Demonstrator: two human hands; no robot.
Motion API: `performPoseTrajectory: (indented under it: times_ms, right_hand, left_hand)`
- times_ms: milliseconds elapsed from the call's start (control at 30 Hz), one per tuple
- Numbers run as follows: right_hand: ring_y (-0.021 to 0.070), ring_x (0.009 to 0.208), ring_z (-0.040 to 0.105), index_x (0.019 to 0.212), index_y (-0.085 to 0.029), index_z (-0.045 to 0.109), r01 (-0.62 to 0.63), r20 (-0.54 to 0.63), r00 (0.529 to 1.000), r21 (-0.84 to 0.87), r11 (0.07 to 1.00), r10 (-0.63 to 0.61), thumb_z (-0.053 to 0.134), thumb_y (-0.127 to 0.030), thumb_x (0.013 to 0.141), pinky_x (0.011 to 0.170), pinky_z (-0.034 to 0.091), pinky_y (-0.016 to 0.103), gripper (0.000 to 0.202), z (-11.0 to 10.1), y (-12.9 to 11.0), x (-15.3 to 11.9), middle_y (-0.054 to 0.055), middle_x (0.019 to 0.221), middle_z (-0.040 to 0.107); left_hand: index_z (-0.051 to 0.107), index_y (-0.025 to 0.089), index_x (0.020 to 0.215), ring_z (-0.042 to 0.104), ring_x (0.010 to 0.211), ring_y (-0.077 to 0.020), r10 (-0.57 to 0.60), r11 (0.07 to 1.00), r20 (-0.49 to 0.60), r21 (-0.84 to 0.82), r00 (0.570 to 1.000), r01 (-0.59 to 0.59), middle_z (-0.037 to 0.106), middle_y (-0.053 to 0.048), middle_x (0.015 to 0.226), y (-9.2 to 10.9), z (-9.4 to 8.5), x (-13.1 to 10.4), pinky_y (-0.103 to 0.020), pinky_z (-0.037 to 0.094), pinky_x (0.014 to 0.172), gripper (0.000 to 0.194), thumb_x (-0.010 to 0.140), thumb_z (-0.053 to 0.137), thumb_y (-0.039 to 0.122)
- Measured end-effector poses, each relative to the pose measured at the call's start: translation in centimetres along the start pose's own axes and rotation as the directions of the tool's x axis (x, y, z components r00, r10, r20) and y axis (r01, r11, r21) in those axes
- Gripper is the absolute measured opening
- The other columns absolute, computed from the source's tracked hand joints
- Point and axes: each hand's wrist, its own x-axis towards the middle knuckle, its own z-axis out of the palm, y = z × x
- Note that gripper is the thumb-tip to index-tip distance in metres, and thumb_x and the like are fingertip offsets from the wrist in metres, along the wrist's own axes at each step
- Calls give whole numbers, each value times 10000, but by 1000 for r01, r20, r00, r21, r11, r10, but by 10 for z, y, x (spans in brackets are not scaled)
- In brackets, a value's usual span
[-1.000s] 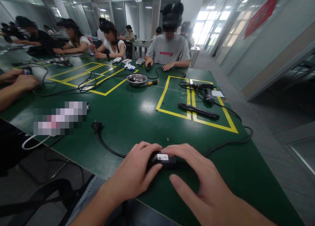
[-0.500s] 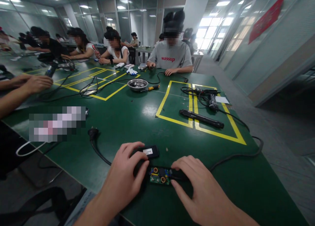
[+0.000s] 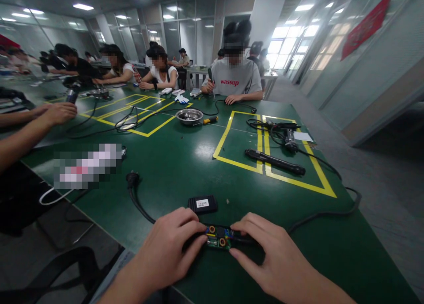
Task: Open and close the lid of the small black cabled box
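A small green circuit board (image 3: 217,242) with copper coils and a yellow part lies low in front of me, in what seems to be a black case half. My left hand (image 3: 177,242) pinches its left end between thumb and fingers. At the opposite end, my right hand (image 3: 265,246) grips the board's edge, thumb below and fingers above. A black cord (image 3: 318,215) runs off to the right from under this hand; another cord with a plug (image 3: 133,179) leads to the left side. Just beyond the board rests a black case cover (image 3: 202,204) with a white label.
On the green table (image 3: 185,171) stand a metal bowl (image 3: 189,116) and a yellow-black screwdriver (image 3: 210,119). A black tube-shaped housing (image 3: 274,161) and a corded tool (image 3: 290,141) lie at the right. A co-worker's hand (image 3: 61,113) is at the left; another person (image 3: 233,81) sits opposite.
My left hand has moved off the black cover, which lies free on the table, and has closed on the board's left end. The person opposite has raised a screwdriver.
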Motion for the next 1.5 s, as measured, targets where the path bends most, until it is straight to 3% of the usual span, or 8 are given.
performPoseTrajectory:
  times_ms: [233, 467, 633, 767, 933, 1100, 1200, 1500]
  right_hand:
    - [210, 725, 701, 942, -249, 571, 31, 10, 999, -15, 999, -31, 541, -97, 1033, 625, 529, 326, 180, -6, 0, 6, 30, 855, 695]
    - [241, 801, 700, 960, -246, 560, 22, 43, 999, -67, 998, -19, 539, -73, 1018, 720, 546, 383, 184, -6, 0, 6, 49, 904, 709]
    - [246, 789, 687, 962, -247, 550, 26, 24, 999, -74, 997, -25, 550, -72, 1006, 704, 520, 375, 181, -4, 0, 6, 41, 894, 691]
    - [239, 773, 670, 943, -252, 539, 13, 25, 1000, -75, 997, -11, 557, -72, 1006, 694, 501, 363, 191, -2, -1, 7, 30, 871, 671]
    - [241, 786, 658, 965, -246, 565, -22, 42, 999, -59, 998, 24, 546, -69, 995, 694, 508, 373, 181, -5, -3, 7, 40, 880, 677]
    - [243, 832, 690, 1172, -254, 597, -83, 15, 997, 38, 996, 82, 641, -40, 822, 778, 578, 410, 413, -9, -6, 4, 29, 979, 713]
    - [268, 878, 721, 1280, -253, 636, -65, 19, 998, 28, 997, 65, 721, -96, 838, 838, 595, 451, 477, -8, -6, 5, 47, 1024, 752]
    - [287, 982, 774, 1199, -256, 762, -42, 104, 994, -33, 999, 45, 837, -125, 916, 880, 604, 457, 321, -6, -4, 12, 55, 1107, 826]
  left_hand:
    - [738, 227, 988, 711, 819, -215, -37, 999, -45, -13, 998, 37, 761, -52, 916, -2, -3, 0, -308, 538, 683, 203, 1089, 588, 133]
    - [749, 234, 930, 719, 976, -263, -40, 999, -88, -9, 995, 39, 770, -90, 1069, 3, -8, 7, -387, 612, 831, 198, 1060, 632, 141]
    - [827, 291, 1318, 718, 1303, -327, -164, 985, -150, 30, 975, 170, 761, -114, 1435, -11, -7, 20, -527, 627, 1110, 328, 1063, 672, 156]
    - [842, 294, 1344, 766, 1234, -334, -262, 963, -7, 64, 965, 262, 831, -92, 1330, -25, -9, 31, -552, 643, 1086, 337, 1035, 773, 179]
    - [828, 279, 1363, 772, 1168, -275, -131, 991, -85, -20, 988, 130, 826, -86, 1298, -17, -16, 24, -437, 653, 1054, 291, 1092, 746, 210]
    - [811, 359, 1397, 759, 1176, -246, 30, 991, 84, -134, 996, -19, 814, -53, 1313, 4, -16, 12, -371, 657, 1011, 342, 1123, 710, 180]
    - [802, 379, 1426, 746, 1211, -259, 24, 992, 135, -127, 991, -7, 804, -60, 1347, 8, -12, 12, -401, 652, 1045, 404, 1097, 744, 151]
    - [813, 332, 1389, 751, 1154, -266, 3, 997, 185, -79, 983, 12, 829, -59, 1308, 6, -10, 15, -414, 652, 1006, 472, 995, 847, 74]
